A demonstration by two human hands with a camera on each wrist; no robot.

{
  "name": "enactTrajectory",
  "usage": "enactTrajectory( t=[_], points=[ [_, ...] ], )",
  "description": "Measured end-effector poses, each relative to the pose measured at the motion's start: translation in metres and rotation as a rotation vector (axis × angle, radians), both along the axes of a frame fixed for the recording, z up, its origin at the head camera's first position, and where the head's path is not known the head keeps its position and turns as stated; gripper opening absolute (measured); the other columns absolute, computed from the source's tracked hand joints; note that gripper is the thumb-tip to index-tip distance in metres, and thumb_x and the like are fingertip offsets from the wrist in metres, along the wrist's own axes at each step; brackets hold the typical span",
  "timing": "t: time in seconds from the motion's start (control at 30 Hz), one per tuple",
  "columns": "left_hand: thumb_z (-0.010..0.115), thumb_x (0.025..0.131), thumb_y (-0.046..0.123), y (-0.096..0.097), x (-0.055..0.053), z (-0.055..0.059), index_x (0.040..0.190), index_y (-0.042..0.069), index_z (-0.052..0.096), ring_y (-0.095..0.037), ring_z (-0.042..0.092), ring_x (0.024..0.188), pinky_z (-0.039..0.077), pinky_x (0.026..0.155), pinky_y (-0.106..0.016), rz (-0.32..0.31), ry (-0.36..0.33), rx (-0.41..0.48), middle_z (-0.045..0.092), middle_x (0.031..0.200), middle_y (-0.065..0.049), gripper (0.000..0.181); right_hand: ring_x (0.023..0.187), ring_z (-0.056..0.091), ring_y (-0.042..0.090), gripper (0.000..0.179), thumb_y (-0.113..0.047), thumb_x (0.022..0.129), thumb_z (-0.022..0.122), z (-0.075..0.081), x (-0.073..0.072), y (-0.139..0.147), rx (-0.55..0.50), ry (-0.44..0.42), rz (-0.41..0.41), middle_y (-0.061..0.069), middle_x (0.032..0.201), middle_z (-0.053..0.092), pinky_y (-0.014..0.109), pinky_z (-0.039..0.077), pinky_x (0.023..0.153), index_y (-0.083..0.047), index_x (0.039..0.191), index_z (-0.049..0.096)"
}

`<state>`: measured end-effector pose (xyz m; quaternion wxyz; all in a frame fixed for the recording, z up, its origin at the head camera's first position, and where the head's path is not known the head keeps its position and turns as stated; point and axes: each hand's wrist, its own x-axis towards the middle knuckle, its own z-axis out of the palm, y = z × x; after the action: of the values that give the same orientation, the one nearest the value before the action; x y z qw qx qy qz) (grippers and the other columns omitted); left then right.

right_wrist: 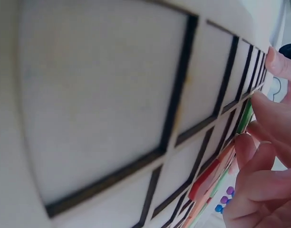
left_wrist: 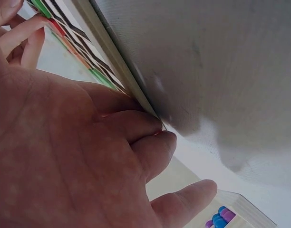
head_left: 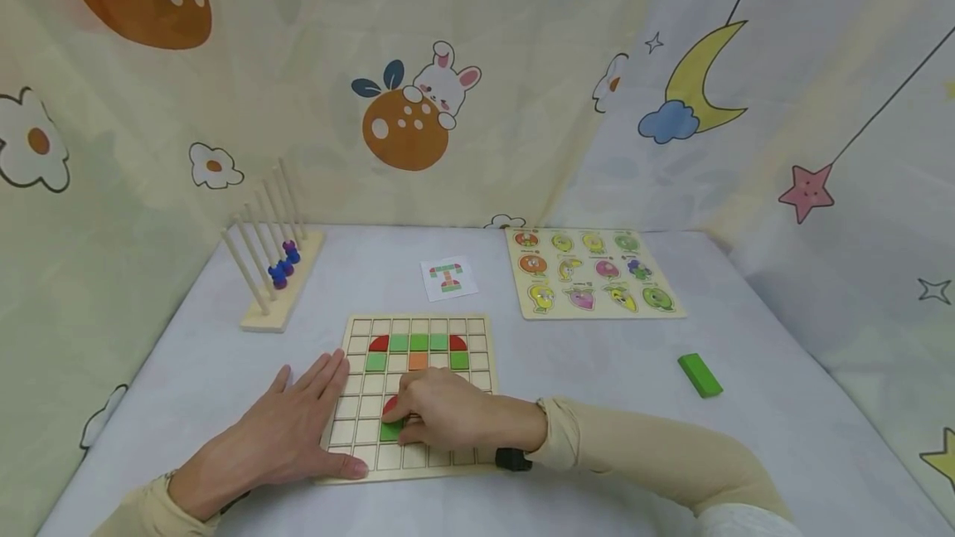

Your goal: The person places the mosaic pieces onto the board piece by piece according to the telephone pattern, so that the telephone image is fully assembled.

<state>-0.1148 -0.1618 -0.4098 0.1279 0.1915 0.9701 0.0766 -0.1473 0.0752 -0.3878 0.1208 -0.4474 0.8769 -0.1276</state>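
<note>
A wooden grid board lies at the front of the table, with red, green and orange tiles set in its squares. My left hand rests flat along its left edge, fingers spread and thumb on the front corner. Over the lower middle of the board, my right hand bends its fingers and pinches a green tile at its square. Just behind that tile a red rounded tile shows partly under the fingers. In the right wrist view, thumb and forefinger close around the green tile.
A pattern card lies behind the board. At the back left stands a wooden peg rack with blue and purple beads. A fruit puzzle board is at the back right; a green block lies at the right.
</note>
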Motion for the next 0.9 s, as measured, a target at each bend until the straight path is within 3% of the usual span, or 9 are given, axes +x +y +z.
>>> enactTrajectory(
  t=[0.13,0.3,0.67,0.77,0.9],
  points=[
    [0.059,0.061,0.097,0.001,0.0,-0.001,0.158,-0.005,0.029,-0.043,0.028,0.155,0.023,0.113,-0.079,-0.003,-0.002,0.0,0.025,0.168,-0.023,0.144,0.071,0.049,-0.003,0.031,-0.024,0.089,0.081,0.004,0.001,0.009,-0.046,-0.024,0.002,-0.01,0.089,0.069,0.008,0.038,0.059,-0.021,0.119,0.079],
    [0.06,0.061,0.097,0.002,0.0,0.0,0.159,-0.004,0.028,-0.043,0.027,0.155,0.021,0.114,-0.079,0.003,-0.015,0.002,0.025,0.169,-0.023,0.144,0.063,0.045,-0.002,0.029,-0.02,0.091,0.079,0.01,0.002,0.037,-0.122,-0.077,-0.073,-0.007,0.089,0.069,0.012,0.038,0.057,-0.019,0.12,0.079],
    [0.062,0.061,0.096,0.003,-0.003,0.0,0.16,-0.004,0.026,-0.043,0.026,0.155,0.019,0.114,-0.079,0.019,-0.033,-0.026,0.023,0.169,-0.023,0.144,0.061,0.05,0.002,0.033,-0.02,0.085,0.084,0.008,0.011,0.132,-0.21,-0.171,-0.408,-0.005,0.091,0.071,0.02,0.043,0.055,-0.012,0.117,0.079],
    [0.061,0.061,0.096,0.003,-0.003,0.0,0.16,-0.004,0.026,-0.044,0.025,0.156,0.018,0.114,-0.079,0.022,-0.041,-0.028,0.022,0.169,-0.023,0.145,0.062,0.05,0.002,0.037,-0.02,0.081,0.087,0.004,0.014,0.147,-0.206,-0.192,-0.436,-0.004,0.095,0.073,0.02,0.044,0.056,-0.011,0.116,0.079],
    [0.062,0.061,0.096,0.003,-0.003,0.0,0.159,-0.005,0.026,-0.044,0.025,0.156,0.018,0.115,-0.079,0.022,-0.048,-0.028,0.022,0.169,-0.024,0.145,0.065,0.05,0.0,0.04,-0.016,0.076,0.09,-0.003,0.018,0.152,-0.198,-0.222,-0.394,-0.005,0.099,0.074,0.018,0.045,0.059,-0.011,0.115,0.08]
  ],
)
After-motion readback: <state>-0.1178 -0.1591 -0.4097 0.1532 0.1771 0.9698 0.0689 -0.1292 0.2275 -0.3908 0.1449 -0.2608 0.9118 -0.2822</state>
